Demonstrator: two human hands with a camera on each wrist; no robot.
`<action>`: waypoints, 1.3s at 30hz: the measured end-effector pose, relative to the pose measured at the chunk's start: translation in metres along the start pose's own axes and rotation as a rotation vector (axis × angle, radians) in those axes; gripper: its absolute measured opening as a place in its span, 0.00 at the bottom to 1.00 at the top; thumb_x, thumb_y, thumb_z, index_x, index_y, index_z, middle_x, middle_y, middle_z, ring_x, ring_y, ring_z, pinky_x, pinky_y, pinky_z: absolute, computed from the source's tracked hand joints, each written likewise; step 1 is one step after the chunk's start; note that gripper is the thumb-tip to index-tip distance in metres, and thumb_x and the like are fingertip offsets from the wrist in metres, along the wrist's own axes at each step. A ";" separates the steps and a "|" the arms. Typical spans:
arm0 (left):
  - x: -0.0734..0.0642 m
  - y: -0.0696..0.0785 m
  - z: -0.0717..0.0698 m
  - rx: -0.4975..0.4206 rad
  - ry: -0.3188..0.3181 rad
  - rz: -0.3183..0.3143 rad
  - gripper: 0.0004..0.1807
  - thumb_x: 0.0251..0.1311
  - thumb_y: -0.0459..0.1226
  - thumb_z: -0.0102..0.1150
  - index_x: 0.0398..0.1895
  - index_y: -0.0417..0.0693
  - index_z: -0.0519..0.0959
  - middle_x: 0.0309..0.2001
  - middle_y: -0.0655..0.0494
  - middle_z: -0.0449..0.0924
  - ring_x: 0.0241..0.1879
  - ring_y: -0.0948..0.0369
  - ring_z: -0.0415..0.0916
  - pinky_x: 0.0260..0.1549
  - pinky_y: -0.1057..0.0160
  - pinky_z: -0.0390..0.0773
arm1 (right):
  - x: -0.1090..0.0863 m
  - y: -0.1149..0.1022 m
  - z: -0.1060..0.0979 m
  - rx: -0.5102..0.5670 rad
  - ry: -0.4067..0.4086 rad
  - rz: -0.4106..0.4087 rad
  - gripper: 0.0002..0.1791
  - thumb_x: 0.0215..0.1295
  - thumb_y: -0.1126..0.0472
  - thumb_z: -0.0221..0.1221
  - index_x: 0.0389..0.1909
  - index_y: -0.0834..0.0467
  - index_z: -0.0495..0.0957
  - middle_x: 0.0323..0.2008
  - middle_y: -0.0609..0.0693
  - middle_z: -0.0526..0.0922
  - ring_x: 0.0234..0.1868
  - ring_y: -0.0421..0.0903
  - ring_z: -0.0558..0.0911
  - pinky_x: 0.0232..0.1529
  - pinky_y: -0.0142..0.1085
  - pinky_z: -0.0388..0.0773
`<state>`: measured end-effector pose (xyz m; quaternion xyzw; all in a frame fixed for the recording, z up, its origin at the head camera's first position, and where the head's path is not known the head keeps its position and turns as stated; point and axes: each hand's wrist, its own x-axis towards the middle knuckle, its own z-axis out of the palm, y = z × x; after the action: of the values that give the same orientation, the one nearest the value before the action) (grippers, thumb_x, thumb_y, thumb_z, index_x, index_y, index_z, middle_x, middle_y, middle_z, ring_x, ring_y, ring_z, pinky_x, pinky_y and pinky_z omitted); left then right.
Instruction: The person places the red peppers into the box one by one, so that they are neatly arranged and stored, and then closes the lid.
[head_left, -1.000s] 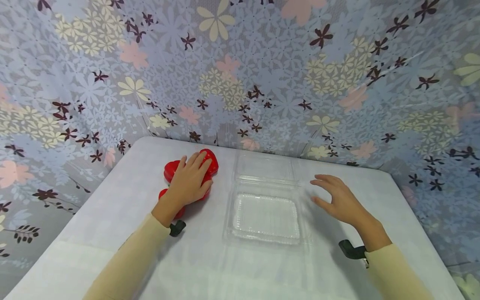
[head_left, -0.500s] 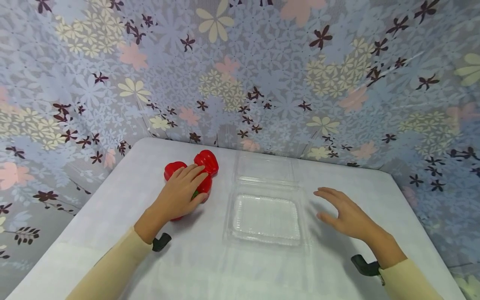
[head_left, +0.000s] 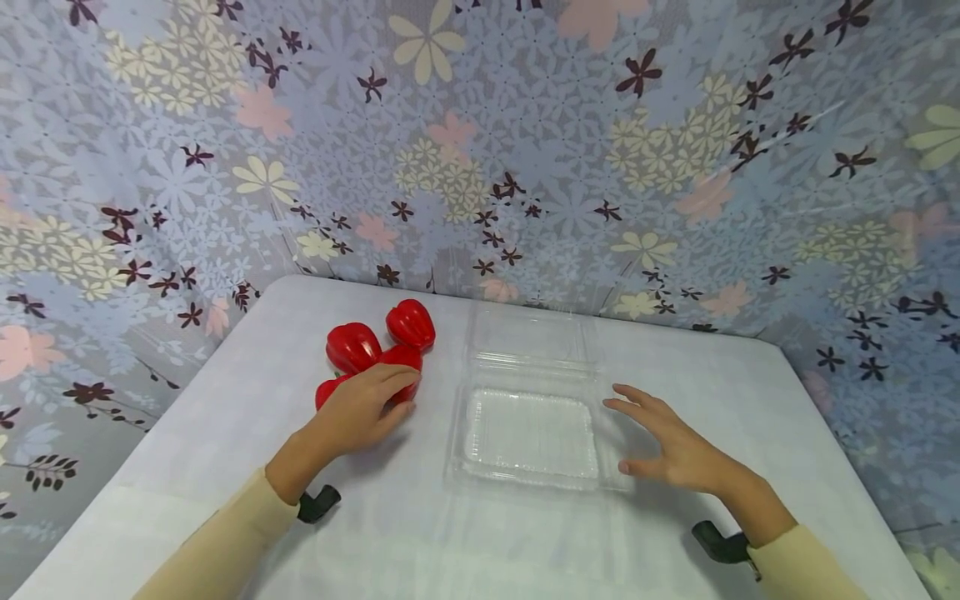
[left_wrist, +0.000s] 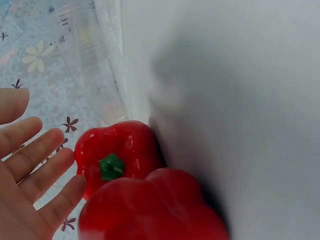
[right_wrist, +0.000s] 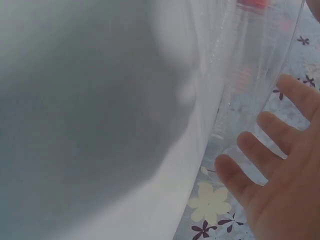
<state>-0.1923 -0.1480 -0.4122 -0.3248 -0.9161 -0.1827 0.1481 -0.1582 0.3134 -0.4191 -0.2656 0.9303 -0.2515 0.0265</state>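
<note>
Several red bell peppers (head_left: 353, 347) lie bunched at the left of the table. My left hand (head_left: 358, 408) is over the near ones with its fingers extended, partly covering them. In the left wrist view, that hand (left_wrist: 37, 172) has its fingers spread beside a pepper with a green stem (left_wrist: 120, 145); another pepper (left_wrist: 150, 212) sits closer to the camera. A clear plastic clamshell container (head_left: 531, 437) lies opened out mid-table, its lid (head_left: 528, 333) folded back. My right hand (head_left: 671, 446) hovers at the container's right side, thumb and fingers apart, holding nothing.
A white cloth covers the table (head_left: 465, 542). Behind it and along both sides hangs a flowered curtain (head_left: 480, 150), close against the table's back edge. A dark wrist mount (head_left: 318, 504) sits under the left wrist and another (head_left: 720, 543) under the right.
My left hand has drawn back toward me across the peppers, uncovering the far ones. My right hand first moved back and right, then left toward the container's edge. The container stays put.
</note>
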 end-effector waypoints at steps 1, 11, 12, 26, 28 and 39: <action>-0.001 -0.001 0.001 -0.015 0.008 -0.006 0.26 0.54 0.41 0.70 0.59 0.48 0.79 0.56 0.52 0.83 0.58 0.53 0.79 0.55 0.51 0.82 | 0.000 -0.001 0.001 0.007 -0.001 -0.008 0.43 0.56 0.53 0.71 0.73 0.50 0.63 0.75 0.65 0.55 0.72 0.71 0.55 0.57 0.76 0.60; -0.010 -0.009 -0.001 -0.081 0.061 -0.062 0.25 0.56 0.40 0.69 0.58 0.47 0.80 0.57 0.51 0.82 0.59 0.52 0.77 0.55 0.49 0.82 | -0.001 -0.006 0.008 -0.005 0.014 -0.032 0.43 0.57 0.52 0.70 0.72 0.54 0.64 0.76 0.65 0.55 0.72 0.70 0.56 0.58 0.74 0.61; -0.011 -0.009 -0.002 -0.080 0.052 -0.073 0.25 0.55 0.40 0.69 0.58 0.47 0.80 0.57 0.51 0.82 0.60 0.52 0.77 0.55 0.48 0.82 | -0.001 -0.006 0.008 -0.005 0.014 -0.035 0.43 0.57 0.52 0.70 0.72 0.55 0.64 0.76 0.65 0.55 0.72 0.70 0.56 0.58 0.74 0.61; -0.026 -0.027 -0.026 0.001 0.101 -0.292 0.27 0.53 0.37 0.71 0.58 0.42 0.78 0.59 0.44 0.80 0.58 0.47 0.76 0.49 0.44 0.84 | -0.002 -0.007 0.008 -0.012 0.019 -0.019 0.42 0.58 0.51 0.70 0.71 0.58 0.65 0.76 0.65 0.55 0.72 0.72 0.57 0.57 0.76 0.61; -0.029 -0.028 -0.027 0.024 0.102 -0.344 0.28 0.54 0.38 0.70 0.59 0.41 0.77 0.59 0.42 0.79 0.58 0.45 0.76 0.48 0.43 0.84 | -0.002 -0.008 0.008 -0.009 0.021 -0.016 0.43 0.57 0.52 0.70 0.72 0.58 0.65 0.76 0.64 0.55 0.72 0.71 0.57 0.57 0.76 0.61; -0.038 -0.025 -0.020 0.153 -0.041 -0.548 0.40 0.49 0.50 0.72 0.62 0.39 0.72 0.60 0.36 0.75 0.55 0.40 0.74 0.42 0.40 0.85 | -0.001 -0.009 0.008 0.014 0.030 -0.030 0.41 0.58 0.52 0.69 0.71 0.58 0.66 0.75 0.66 0.56 0.72 0.72 0.58 0.57 0.76 0.62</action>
<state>-0.1773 -0.1950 -0.4147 -0.0564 -0.9836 -0.1398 0.0986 -0.1517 0.3039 -0.4222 -0.2754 0.9248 -0.2622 0.0108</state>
